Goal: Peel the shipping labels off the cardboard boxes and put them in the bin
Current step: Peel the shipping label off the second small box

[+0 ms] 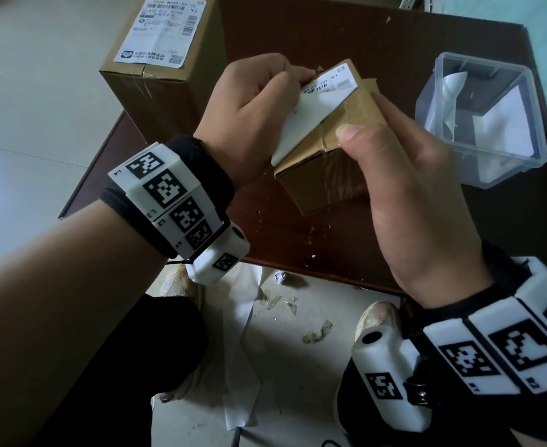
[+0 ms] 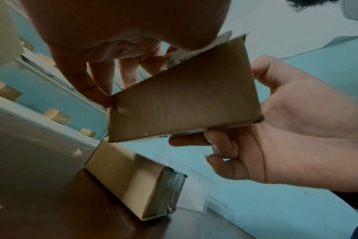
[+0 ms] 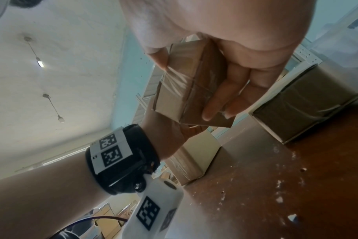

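A small brown cardboard box (image 1: 323, 179) is held above the dark table, tilted. My right hand (image 1: 394, 150) grips it, thumb on the taped top and fingers along the far side; the right wrist view shows those fingers (image 3: 221, 100) wrapped over the box (image 3: 180, 90). My left hand (image 1: 265, 91) pinches the white shipping label (image 1: 311, 114), which is lifted from the box along its near part, with the barcoded far end still stuck down. From the left wrist view the box's plain side (image 2: 184, 100) faces the camera, the label (image 2: 180, 60) peeking above it.
A clear plastic bin (image 1: 452, 162) with peeled white labels inside stands on the table at the right. A tall cardboard box (image 1: 169, 101) with its label (image 1: 162, 30) on top stands at the table's back left. Paper scraps litter the floor below the table's near edge (image 1: 298, 266).
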The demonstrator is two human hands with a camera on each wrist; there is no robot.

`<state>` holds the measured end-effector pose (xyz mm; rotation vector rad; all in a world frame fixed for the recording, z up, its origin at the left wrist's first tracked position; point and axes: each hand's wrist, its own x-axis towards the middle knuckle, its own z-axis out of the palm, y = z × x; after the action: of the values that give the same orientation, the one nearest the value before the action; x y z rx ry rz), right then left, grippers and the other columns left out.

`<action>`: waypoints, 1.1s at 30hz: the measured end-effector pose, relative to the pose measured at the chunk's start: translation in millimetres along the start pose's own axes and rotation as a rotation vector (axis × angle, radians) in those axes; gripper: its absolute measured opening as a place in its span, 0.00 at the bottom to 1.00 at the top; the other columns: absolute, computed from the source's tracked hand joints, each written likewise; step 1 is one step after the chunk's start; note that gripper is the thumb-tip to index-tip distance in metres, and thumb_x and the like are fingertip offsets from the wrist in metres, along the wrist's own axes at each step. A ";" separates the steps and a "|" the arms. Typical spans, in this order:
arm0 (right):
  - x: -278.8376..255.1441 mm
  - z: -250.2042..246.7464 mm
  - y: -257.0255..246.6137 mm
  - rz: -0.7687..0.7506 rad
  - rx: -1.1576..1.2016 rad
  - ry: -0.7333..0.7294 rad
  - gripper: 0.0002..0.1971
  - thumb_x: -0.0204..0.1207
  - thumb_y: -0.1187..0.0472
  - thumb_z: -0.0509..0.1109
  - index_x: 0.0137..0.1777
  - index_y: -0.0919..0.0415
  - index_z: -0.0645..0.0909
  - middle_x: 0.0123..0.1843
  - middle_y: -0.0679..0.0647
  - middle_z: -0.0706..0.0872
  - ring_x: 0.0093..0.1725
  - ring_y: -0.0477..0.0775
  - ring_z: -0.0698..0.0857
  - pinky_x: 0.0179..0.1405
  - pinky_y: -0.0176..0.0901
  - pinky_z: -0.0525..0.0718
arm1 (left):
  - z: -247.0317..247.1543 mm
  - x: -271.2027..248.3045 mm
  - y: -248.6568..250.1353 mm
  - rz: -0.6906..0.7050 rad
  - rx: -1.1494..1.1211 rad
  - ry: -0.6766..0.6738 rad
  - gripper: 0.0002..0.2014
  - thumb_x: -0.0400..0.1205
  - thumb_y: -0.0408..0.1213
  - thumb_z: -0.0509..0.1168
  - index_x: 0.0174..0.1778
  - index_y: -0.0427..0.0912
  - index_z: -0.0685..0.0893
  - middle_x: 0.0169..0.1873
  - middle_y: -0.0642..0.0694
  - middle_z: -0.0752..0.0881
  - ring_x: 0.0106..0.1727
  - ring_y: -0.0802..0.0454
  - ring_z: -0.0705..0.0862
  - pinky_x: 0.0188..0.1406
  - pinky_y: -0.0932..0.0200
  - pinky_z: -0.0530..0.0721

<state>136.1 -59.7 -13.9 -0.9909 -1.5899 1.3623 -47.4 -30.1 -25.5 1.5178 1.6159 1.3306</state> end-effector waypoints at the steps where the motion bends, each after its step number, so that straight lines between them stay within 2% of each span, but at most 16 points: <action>1: 0.0 -0.1 -0.2 0.002 0.005 0.002 0.16 0.90 0.58 0.65 0.73 0.57 0.85 0.60 0.61 0.91 0.59 0.60 0.91 0.57 0.52 0.93 | 0.1 -0.1 0.2 -0.003 -0.001 -0.001 0.20 0.79 0.38 0.57 0.41 0.18 0.77 0.54 0.20 0.85 0.57 0.45 0.88 0.57 0.40 0.84; 3: -0.4 -0.3 -0.9 0.002 0.010 0.002 0.15 0.90 0.58 0.65 0.72 0.58 0.86 0.60 0.61 0.92 0.58 0.59 0.91 0.56 0.50 0.94 | 0.6 -0.3 0.4 0.000 -0.010 -0.001 0.20 0.79 0.38 0.56 0.40 0.19 0.77 0.55 0.20 0.85 0.57 0.47 0.88 0.57 0.41 0.84; 6: -0.3 -0.4 -1.4 0.003 0.010 -0.003 0.16 0.90 0.58 0.65 0.73 0.57 0.85 0.60 0.59 0.92 0.58 0.56 0.92 0.55 0.45 0.93 | 0.5 -0.4 -0.7 0.013 -0.024 -0.010 0.18 0.79 0.37 0.56 0.39 0.20 0.77 0.55 0.23 0.87 0.57 0.57 0.89 0.58 0.45 0.86; 10: 1.3 -0.9 -1.4 -0.003 0.025 -0.029 0.17 0.90 0.58 0.65 0.75 0.59 0.83 0.61 0.58 0.92 0.59 0.52 0.92 0.55 0.43 0.92 | -0.7 0.7 -2.3 0.017 -0.025 -0.017 0.19 0.79 0.37 0.56 0.40 0.20 0.80 0.53 0.33 0.91 0.58 0.61 0.88 0.59 0.48 0.87; 13: 2.1 -1.8 -1.2 0.004 0.024 -0.050 0.19 0.88 0.56 0.65 0.75 0.57 0.83 0.61 0.59 0.91 0.60 0.55 0.92 0.56 0.46 0.93 | 0.1 0.9 -4.5 0.006 -0.014 -0.016 0.19 0.78 0.37 0.57 0.41 0.20 0.81 0.53 0.37 0.92 0.58 0.62 0.88 0.60 0.46 0.87; 17: 0.5 -2.2 -1.8 0.013 0.050 -0.049 0.21 0.88 0.57 0.65 0.79 0.55 0.81 0.63 0.56 0.92 0.61 0.50 0.92 0.55 0.38 0.90 | 2.8 -2.7 -3.3 0.000 -0.020 -0.017 0.19 0.77 0.37 0.57 0.42 0.20 0.82 0.52 0.40 0.92 0.57 0.55 0.89 0.57 0.39 0.87; 20: -4.9 -3.6 -4.4 0.010 0.049 -0.049 0.18 0.90 0.60 0.65 0.78 0.54 0.82 0.64 0.55 0.92 0.61 0.50 0.91 0.55 0.36 0.89 | 3.5 -7.8 1.2 -0.004 -0.002 -0.015 0.19 0.77 0.36 0.57 0.42 0.20 0.83 0.52 0.41 0.92 0.56 0.56 0.89 0.56 0.40 0.86; 22: -8.8 -4.3 -6.3 0.027 0.076 -0.049 0.18 0.90 0.60 0.64 0.77 0.55 0.83 0.63 0.55 0.92 0.62 0.51 0.92 0.56 0.40 0.91 | 3.3 -13.1 4.8 -0.002 0.011 -0.016 0.18 0.77 0.36 0.57 0.40 0.21 0.83 0.51 0.42 0.93 0.56 0.51 0.88 0.53 0.39 0.85; 25: -16.4 -3.6 -11.5 0.080 0.126 -0.053 0.21 0.85 0.56 0.65 0.77 0.52 0.84 0.63 0.56 0.93 0.63 0.55 0.93 0.61 0.52 0.93 | 1.4 -22.8 10.6 -0.007 0.025 -0.004 0.18 0.77 0.37 0.57 0.41 0.23 0.85 0.50 0.43 0.93 0.55 0.43 0.88 0.52 0.37 0.85; 27: -23.3 -1.1 -16.3 0.105 0.150 -0.049 0.20 0.85 0.57 0.65 0.76 0.51 0.84 0.61 0.57 0.94 0.61 0.57 0.93 0.59 0.52 0.94 | -1.7 -32.0 15.7 -0.004 0.038 0.009 0.19 0.77 0.38 0.57 0.42 0.25 0.86 0.50 0.41 0.92 0.54 0.42 0.88 0.52 0.36 0.85; 30: -36.2 6.4 -25.3 0.149 0.211 -0.052 0.18 0.86 0.60 0.66 0.74 0.53 0.85 0.59 0.63 0.93 0.59 0.66 0.92 0.54 0.51 0.92 | -10.3 -46.0 25.6 -0.014 0.057 0.022 0.18 0.78 0.39 0.57 0.39 0.27 0.84 0.52 0.44 0.92 0.54 0.55 0.88 0.52 0.43 0.86; 31: -41.8 9.0 -28.2 0.150 0.227 -0.054 0.19 0.84 0.59 0.66 0.73 0.54 0.85 0.59 0.63 0.92 0.60 0.66 0.92 0.54 0.50 0.92 | -14.7 -51.2 29.7 -0.021 0.063 0.020 0.18 0.77 0.39 0.57 0.39 0.27 0.84 0.52 0.47 0.92 0.55 0.60 0.88 0.52 0.46 0.86; 33: -55.1 12.6 -32.7 0.148 0.253 -0.052 0.22 0.81 0.58 0.66 0.75 0.52 0.85 0.62 0.57 0.93 0.62 0.58 0.93 0.55 0.45 0.93 | -23.4 -63.8 36.9 -0.028 0.095 -0.012 0.20 0.77 0.41 0.56 0.43 0.26 0.85 0.54 0.50 0.92 0.55 0.66 0.86 0.51 0.50 0.86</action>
<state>142.9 -118.9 12.8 -0.9389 -1.3608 1.6559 -39.7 -102.1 1.7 1.5489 1.7087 1.2433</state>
